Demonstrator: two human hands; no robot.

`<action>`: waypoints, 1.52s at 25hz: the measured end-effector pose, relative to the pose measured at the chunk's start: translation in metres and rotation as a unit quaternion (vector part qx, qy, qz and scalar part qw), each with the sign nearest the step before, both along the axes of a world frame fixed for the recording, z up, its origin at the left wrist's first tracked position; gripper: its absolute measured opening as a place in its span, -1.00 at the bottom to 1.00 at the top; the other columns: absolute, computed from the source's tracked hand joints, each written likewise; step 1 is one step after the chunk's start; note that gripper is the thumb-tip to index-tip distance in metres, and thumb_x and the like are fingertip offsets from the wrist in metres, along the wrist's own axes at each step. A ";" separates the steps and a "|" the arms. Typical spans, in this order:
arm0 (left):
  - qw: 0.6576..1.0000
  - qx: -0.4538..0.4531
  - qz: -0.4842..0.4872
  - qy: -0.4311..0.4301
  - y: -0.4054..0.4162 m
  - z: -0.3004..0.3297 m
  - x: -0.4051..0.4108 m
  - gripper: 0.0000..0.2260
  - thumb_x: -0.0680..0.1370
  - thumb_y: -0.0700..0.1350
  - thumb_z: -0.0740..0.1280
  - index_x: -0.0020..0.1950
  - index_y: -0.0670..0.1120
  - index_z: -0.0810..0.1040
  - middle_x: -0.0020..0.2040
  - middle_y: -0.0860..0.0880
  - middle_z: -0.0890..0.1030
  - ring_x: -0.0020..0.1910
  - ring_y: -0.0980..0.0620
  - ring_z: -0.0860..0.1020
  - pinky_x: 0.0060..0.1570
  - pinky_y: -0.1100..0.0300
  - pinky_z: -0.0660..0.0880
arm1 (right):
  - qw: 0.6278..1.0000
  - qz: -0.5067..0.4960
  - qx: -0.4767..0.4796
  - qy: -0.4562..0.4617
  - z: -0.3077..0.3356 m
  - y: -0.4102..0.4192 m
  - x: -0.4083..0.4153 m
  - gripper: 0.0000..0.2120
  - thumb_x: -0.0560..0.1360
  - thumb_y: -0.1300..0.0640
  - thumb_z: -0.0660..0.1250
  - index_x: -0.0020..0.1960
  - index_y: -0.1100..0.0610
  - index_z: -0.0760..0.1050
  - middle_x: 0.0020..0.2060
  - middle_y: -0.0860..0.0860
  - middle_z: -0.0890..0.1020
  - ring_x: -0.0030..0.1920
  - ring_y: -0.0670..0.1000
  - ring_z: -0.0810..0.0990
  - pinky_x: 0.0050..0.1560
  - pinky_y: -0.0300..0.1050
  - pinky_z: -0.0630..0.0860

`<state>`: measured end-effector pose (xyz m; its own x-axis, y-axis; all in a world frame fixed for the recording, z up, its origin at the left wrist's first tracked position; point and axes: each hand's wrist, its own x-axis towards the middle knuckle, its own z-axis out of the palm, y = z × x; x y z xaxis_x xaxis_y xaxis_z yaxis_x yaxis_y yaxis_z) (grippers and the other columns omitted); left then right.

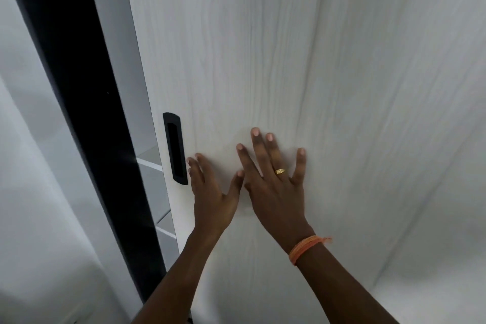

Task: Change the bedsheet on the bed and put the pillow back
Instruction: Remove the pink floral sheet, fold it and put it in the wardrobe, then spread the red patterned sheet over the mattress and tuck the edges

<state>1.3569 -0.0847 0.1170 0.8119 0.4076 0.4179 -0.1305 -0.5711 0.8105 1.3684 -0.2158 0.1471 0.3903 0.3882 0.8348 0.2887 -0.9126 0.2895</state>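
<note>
Both hands flat on a pale wardrobe door.

The left hand (210, 192) lies spread on the door (289, 60), its fingers straight, their tips just right of the black recessed handle (175, 148); its grip is open and holds nothing. The right hand (273, 179) lies just to its right, palm to the door, fingers fanned wide and straight, its grip open too, holding nothing. It wears a gold ring (280, 171), and an orange thread band (306, 247) circles the wrist. Left of the door, a narrow gap shows pale shelves (151, 160), what they hold hidden, beside a dark upright strip (79, 87). Bedsheet, pillow and bed are out of view.
</note>
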 end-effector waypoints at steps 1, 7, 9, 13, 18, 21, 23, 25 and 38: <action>1.000 -0.006 0.011 0.010 0.007 0.004 0.004 -0.07 0.46 0.38 0.15 0.60 -0.03 -0.25 0.61 -0.03 -0.28 0.58 0.01 -0.25 0.44 0.12 -0.08 | 1.000 0.013 -0.004 -0.002 0.000 0.006 0.005 -0.36 0.57 0.02 0.28 0.58 0.03 0.11 0.59 0.08 0.06 0.58 0.11 0.02 0.48 0.35 -0.10; 0.998 -0.035 0.030 0.038 0.060 0.013 0.025 -0.06 0.49 0.33 0.19 0.60 -0.09 -0.26 0.60 -0.08 -0.29 0.58 -0.04 -0.27 0.52 -0.01 -0.10 | 0.999 0.033 -0.025 -0.016 -0.002 0.063 0.027 -0.31 0.59 -0.04 0.26 0.60 0.05 0.02 0.59 0.08 -0.01 0.58 0.11 -0.03 0.50 0.29 -0.16; 0.998 -0.034 0.044 0.037 0.081 0.011 0.032 -0.05 0.45 0.36 0.15 0.60 -0.07 -0.26 0.61 -0.06 -0.28 0.58 -0.03 -0.26 0.54 -0.05 -0.08 | 0.999 0.031 -0.034 -0.021 -0.002 0.084 0.034 -0.29 0.58 -0.03 0.27 0.60 0.06 -0.02 0.59 0.09 -0.03 0.58 0.11 -0.04 0.50 0.30 -0.19; 0.997 -0.010 0.062 0.042 0.110 0.004 0.042 -0.05 0.42 0.40 0.04 0.60 -0.07 -0.28 0.60 -0.06 -0.29 0.59 -0.05 -0.24 0.52 -0.04 -0.07 | 0.998 0.020 -0.041 -0.040 -0.008 0.118 0.045 -0.27 0.58 -0.02 0.27 0.61 0.07 -0.04 0.59 0.10 -0.02 0.58 0.12 -0.04 0.50 0.31 -0.21; 0.995 0.026 0.089 0.029 0.127 -0.002 0.055 -0.12 0.47 0.41 -0.04 0.59 -0.07 -0.28 0.60 -0.07 -0.29 0.58 -0.04 -0.26 0.43 0.15 -0.12 | 0.997 0.010 -0.051 -0.062 -0.010 0.138 0.056 -0.34 0.60 0.00 0.17 0.60 0.09 -0.03 0.59 0.12 0.01 0.57 0.15 -0.01 0.47 0.34 -0.15; 0.997 0.021 0.076 0.026 0.134 -0.004 0.060 -0.15 0.50 0.35 0.01 0.58 -0.06 -0.30 0.60 -0.06 -0.29 0.58 -0.01 -0.27 0.46 0.15 -0.13 | 0.997 0.011 -0.053 -0.054 -0.011 0.146 0.059 -0.34 0.60 -0.02 0.14 0.60 0.10 -0.04 0.59 0.13 0.00 0.57 0.15 -0.01 0.46 0.36 -0.18; 0.997 0.028 0.064 0.032 0.138 -0.002 0.058 -0.15 0.53 0.35 0.05 0.58 -0.06 -0.30 0.61 -0.06 -0.29 0.58 -0.01 -0.27 0.48 0.12 -0.12 | 0.998 0.014 -0.053 -0.041 -0.010 0.149 0.060 -0.33 0.60 -0.04 0.14 0.61 0.10 -0.07 0.59 0.14 -0.02 0.58 0.15 0.00 0.45 0.36 -0.18; 0.998 0.009 0.053 0.043 0.139 0.000 0.050 -0.13 0.50 0.32 0.12 0.60 -0.05 -0.24 0.62 -0.03 -0.21 0.59 0.00 -0.19 0.51 0.07 -0.05 | 0.998 0.012 -0.056 -0.038 -0.009 0.146 0.056 -0.33 0.60 -0.04 0.10 0.61 0.11 -0.10 0.59 0.15 -0.05 0.58 0.16 -0.02 0.45 0.37 -0.19; 0.852 -0.209 0.470 0.093 0.034 -0.113 -0.298 -0.91 0.57 -0.14 0.37 0.00 0.03 0.64 -0.14 0.12 0.67 -0.18 0.22 0.61 -0.13 0.27 0.54 | 0.570 0.473 0.181 0.647 -0.126 0.176 -0.125 -0.89 0.46 0.25 0.36 -0.09 0.09 0.63 -0.14 -0.02 0.70 -0.03 0.08 0.66 0.04 -0.06 0.49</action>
<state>1.0587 -0.0508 0.0037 0.0804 0.9965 -0.0239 0.3795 -0.0084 0.9251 1.2435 -0.0399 0.0216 0.5286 0.8302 0.1772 0.4588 -0.1038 -0.8825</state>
